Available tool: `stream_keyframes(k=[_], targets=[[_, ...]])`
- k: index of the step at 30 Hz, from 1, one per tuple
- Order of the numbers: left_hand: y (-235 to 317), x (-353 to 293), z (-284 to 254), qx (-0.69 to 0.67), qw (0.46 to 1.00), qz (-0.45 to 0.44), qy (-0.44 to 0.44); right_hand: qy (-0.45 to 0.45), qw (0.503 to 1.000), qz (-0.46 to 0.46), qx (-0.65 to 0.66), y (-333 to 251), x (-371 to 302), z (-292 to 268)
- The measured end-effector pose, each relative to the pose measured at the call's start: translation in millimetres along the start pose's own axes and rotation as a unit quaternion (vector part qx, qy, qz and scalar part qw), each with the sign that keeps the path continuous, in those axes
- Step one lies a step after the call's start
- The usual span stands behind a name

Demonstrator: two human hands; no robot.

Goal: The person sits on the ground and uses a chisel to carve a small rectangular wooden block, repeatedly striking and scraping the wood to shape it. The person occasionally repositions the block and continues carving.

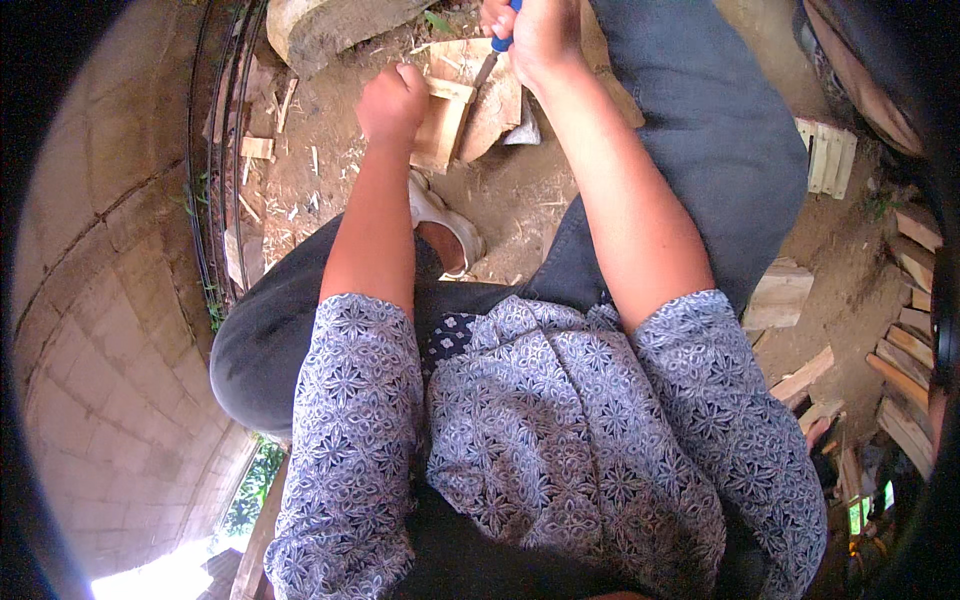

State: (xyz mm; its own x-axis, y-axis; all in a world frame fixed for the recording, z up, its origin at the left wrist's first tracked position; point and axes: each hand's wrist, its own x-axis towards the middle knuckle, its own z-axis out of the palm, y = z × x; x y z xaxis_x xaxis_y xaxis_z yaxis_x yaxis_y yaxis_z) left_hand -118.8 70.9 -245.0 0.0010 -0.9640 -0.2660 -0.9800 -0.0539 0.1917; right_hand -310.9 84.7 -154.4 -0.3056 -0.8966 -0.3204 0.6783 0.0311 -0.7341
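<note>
My right hand is closed round the blue handle of a chisel, whose metal blade slants down to the left. The blade's lower end is beside a small wooden box or frame made of pale boards. My left hand is closed at the left side of this box, seemingly gripping its edge, though its fingers are mostly hidden from above. Under and beside the box lies a worn wooden slab. Both forearms reach forward over my bent legs.
Wood chips litter the dirt ground. A big log lies ahead. Along the left run black cables by a block wall. At right are a slatted wooden piece, a wood block and stacked wood.
</note>
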Motion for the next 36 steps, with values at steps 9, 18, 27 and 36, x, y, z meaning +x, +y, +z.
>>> stream_keyframes(k=[9, 18, 27, 36], targets=[[-2.0, 3.2, 2.5, -0.030, 0.999, -0.012, -0.001, -0.070, 0.988, -0.098, 0.093, -55.0, 1.2, 5.8], [-11.1, 10.1, 6.9, -0.018, 0.999, 0.026, 0.006, -0.023, 0.998, -0.061, 0.028, -6.7, 10.6, -5.3], [-10.0, 11.8, 9.3, -0.023, 0.999, 0.035, 0.005, -0.078, 0.990, -0.102, -0.060, -6.0, 3.1, -2.2], [-13.8, 12.0, 10.6, -0.024, 0.999, 0.023, 0.007, -0.096, 0.987, -0.102, 0.081, -40.3, -5.4, 7.8]])
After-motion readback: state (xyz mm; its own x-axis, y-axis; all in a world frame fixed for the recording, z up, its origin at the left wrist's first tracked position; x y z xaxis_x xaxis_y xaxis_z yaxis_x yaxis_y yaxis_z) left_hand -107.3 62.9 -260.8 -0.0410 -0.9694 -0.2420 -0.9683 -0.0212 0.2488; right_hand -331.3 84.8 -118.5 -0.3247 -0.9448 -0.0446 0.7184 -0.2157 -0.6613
